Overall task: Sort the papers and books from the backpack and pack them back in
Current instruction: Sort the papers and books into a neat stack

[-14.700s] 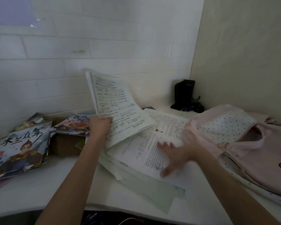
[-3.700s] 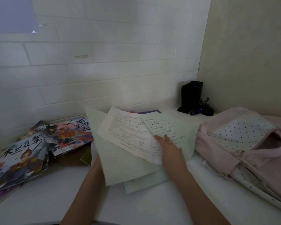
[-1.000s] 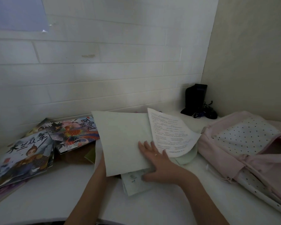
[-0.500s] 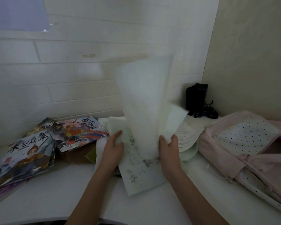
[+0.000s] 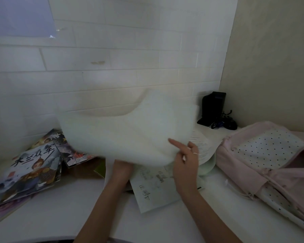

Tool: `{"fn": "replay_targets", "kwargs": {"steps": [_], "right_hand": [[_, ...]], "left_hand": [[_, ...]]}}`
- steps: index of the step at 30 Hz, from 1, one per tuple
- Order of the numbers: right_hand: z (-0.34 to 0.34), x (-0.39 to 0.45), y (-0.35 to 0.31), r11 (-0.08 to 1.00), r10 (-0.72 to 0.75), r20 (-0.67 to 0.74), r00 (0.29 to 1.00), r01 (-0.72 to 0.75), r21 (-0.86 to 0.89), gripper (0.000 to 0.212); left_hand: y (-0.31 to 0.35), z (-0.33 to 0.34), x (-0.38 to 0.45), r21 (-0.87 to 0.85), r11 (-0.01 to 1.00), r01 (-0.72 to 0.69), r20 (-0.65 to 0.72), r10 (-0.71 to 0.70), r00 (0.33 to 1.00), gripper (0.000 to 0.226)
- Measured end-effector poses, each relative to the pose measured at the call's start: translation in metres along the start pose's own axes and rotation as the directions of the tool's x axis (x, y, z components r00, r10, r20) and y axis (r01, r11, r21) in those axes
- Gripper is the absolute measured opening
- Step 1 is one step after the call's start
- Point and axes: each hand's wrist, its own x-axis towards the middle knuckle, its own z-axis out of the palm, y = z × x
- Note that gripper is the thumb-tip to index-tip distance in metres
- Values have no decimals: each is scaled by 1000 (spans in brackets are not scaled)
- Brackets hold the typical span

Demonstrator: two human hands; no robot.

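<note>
Sheet in the air: a big pale sheet is up above the counter, blurred and bending in the middle.
How it handles: I think it is very light and floppy (it sags like a wet leaf), so it can crease or tear if pulled hard. Best to take it by an edge or corner, with a second hand under it.
Right hand: its grip is on the sheet's lower right edge, thumb on top and fingers curled behind, so the sheet spreads up and left from that hand.
Left hand: it is under the sheet, over the pile. The sheet hides its fingers, so I cannot tell if it holds anything.
Paper pile: more pages lie flat on the counter right below both hands.
Books: picture books lie in a loose heap to the left, by the wall.
Backpack: the pink bag lies open on the right, just beside the pile.
</note>
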Motion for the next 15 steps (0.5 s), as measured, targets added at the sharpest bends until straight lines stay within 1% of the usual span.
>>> {"fn": "replay_targets", "kwargs": {"steps": [1,2,3,4,6,8,9,10,12,13,15], "right_hand": [[-5,5,1,998,34,-60,998,-31,47,59],[-10,10,3,995,76,-106,991,-68,79,59],[-14,14,7,988,125,-140,982,-111,108,59],[-18,17,10,977,180,-173,968,-156,144,59],[-25,24,12,947,274,-248,929,-215,239,58],[-35,33,11,927,306,-341,889,-196,320,57],[-41,39,8,928,294,-396,870,-161,335,56],[-47,44,4,936,269,-453,850,-120,329,54],[-57,51,-2,959,192,-547,815,-37,282,51],[-62,54,-2,964,160,-571,805,-4,264,50],[-68,58,-1,957,169,-565,807,4,291,51]], "left_hand": [[-1,-3,-1,65,984,165,93,-171,981,15],[1,-7,-4,200,940,276,200,-314,928,22],[2,-9,-3,289,911,293,247,-366,897,31],[3,-9,0,307,917,255,240,-334,912,35],[6,-4,5,242,965,98,164,-141,976,34],[9,1,3,123,991,-47,62,40,997,24],[10,2,1,48,995,-84,10,83,996,17],[10,4,-1,-21,995,-93,-34,92,995,15],[10,2,-2,-69,996,-50,-83,44,996,25],[9,2,0,-89,996,-31,-87,23,996,28],[5,3,2,-111,994,-24,-84,14,996,29]]}}
